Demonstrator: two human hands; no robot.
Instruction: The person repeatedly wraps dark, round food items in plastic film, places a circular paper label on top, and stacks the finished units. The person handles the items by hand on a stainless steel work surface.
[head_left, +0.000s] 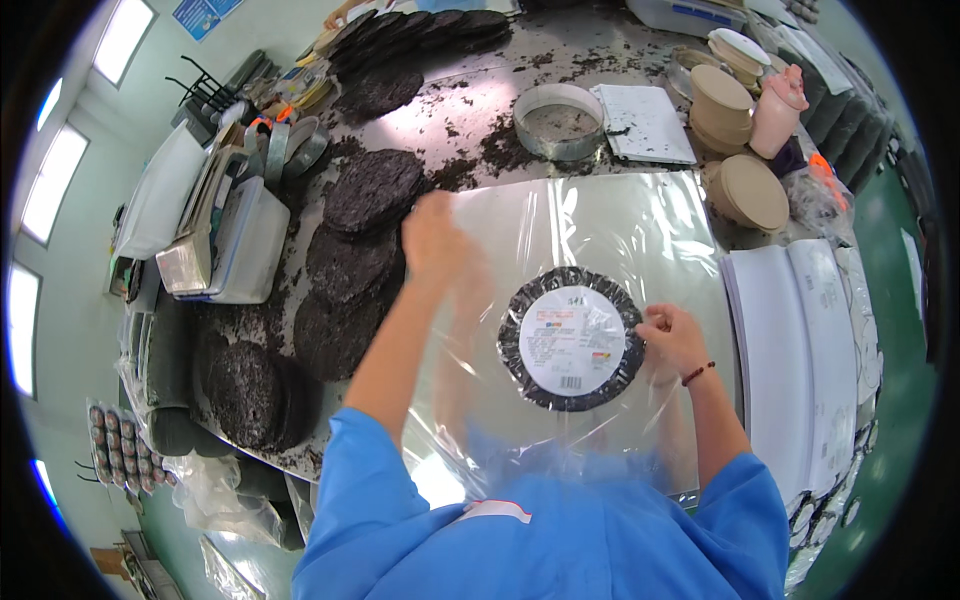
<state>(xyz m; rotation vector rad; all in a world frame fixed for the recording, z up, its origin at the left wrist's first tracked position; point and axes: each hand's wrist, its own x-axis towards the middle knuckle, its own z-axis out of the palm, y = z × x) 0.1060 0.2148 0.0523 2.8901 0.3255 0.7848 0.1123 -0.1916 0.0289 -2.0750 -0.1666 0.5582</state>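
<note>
Before me a dark round cake (570, 409), apparently dried seaweed, lies on clear plastic film (495, 232) spread over the table. A round white label (555, 352) with print and a barcode sits on its middle, and glossy film seems to cover it. My right hand (677, 339) pinches the cake's right edge between thumb and fingers. At the film's far left corner is my left hand (444, 244), slightly blurred, beside stacked bare dark cakes (371, 191). Its fingertips are turned away, so I cannot tell whether it grips the film.
Beyond the film stand a metal ring (559, 150) and a stack of white paper (645, 124). Beige disc stacks (720, 112) and a pink bottle (780, 112) are at right, above printed sheets (772, 367). A plastic bin (251, 247) stands left; dark crumbs litter the table (465, 105).
</note>
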